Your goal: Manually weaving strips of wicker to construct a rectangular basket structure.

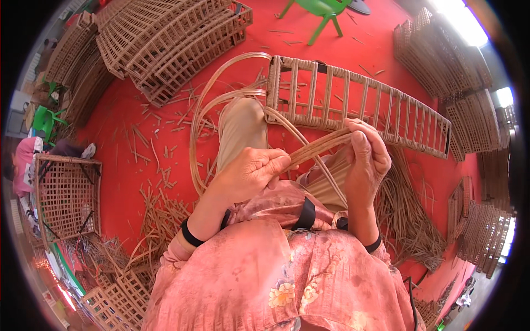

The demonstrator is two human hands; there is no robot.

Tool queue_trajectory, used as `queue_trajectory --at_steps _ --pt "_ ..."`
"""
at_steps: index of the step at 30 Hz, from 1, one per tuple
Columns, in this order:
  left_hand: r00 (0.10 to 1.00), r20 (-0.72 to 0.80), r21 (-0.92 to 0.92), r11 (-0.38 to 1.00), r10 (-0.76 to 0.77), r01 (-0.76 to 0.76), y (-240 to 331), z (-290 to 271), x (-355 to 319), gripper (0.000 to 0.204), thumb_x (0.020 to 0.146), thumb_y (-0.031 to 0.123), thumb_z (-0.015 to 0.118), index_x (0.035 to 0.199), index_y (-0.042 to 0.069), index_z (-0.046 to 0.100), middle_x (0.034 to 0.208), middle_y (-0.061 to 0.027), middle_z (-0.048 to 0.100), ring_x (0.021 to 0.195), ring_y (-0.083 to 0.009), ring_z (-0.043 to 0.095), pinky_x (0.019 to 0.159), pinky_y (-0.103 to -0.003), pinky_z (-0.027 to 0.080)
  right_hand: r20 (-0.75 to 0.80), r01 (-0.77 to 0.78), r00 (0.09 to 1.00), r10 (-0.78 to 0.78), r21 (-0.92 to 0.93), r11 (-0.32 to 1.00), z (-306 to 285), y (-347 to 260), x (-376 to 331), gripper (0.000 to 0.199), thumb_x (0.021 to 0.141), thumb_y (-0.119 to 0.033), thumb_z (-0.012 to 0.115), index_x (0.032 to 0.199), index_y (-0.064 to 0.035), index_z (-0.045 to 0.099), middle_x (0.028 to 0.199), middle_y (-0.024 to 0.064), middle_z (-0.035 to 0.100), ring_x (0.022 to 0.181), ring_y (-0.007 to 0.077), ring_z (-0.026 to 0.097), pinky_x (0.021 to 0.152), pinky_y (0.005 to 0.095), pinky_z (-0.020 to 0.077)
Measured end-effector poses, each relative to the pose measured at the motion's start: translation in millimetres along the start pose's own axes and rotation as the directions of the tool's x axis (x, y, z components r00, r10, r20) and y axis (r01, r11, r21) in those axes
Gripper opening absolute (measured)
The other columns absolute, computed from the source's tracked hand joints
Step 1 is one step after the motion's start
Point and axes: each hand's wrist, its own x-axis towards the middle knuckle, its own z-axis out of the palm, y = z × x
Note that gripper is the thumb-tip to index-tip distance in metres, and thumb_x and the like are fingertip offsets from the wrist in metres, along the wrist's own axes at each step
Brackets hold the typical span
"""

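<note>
My left hand (251, 174) pinches the near end of a flat bundle of rattan strips (320, 146), fingers closed on it. Around the far part of the same bundle my right hand (367, 160) is wrapped. The strips run on from my hands and loop in a wide arc (221, 77) over the red floor. A long woven rattan frame (359, 102), built like a ladder of upright bars, lies across my knee just beyond my hands. My leg in beige trousers (240, 129) stretches out under the strips.
Stacks of finished curved rattan frames (165, 44) fill the upper left, with more stacked along the right (469, 110). A square woven basket (66, 196) stands at left beside another person. Loose cane offcuts (160, 209) litter the red floor (121, 138). A green plastic chair (320, 11) stands at the top.
</note>
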Motion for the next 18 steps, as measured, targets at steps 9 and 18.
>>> queue_trajectory --at_steps 9,18 --pt "0.990 -0.087 0.142 0.985 0.112 -0.099 1 -3 -1 0.034 0.104 0.032 0.054 0.120 0.003 0.064 0.063 0.0031 0.053 0.057 -0.0048 0.049 0.052 -0.025 0.040 -0.054 0.029 0.998 -0.024 0.108 0.994 16 4 -1 0.017 0.099 -0.007 0.061 0.112 0.0018 0.067 0.101 0.0075 0.071 0.072 0.0052 0.059 0.058 0.0190 0.0484" --pt "0.814 -0.216 0.388 0.812 0.540 -0.435 5 24 5 0.034 0.099 0.014 0.059 0.132 0.007 0.056 0.099 -0.0117 0.067 0.086 -0.0238 0.067 0.073 -0.036 0.053 0.075 0.038 0.996 -0.049 0.134 0.990 43 -2 -9 0.020 0.098 0.001 0.059 0.117 0.0028 0.063 0.097 0.0124 0.071 0.077 0.0105 0.065 0.066 0.0238 0.0573"
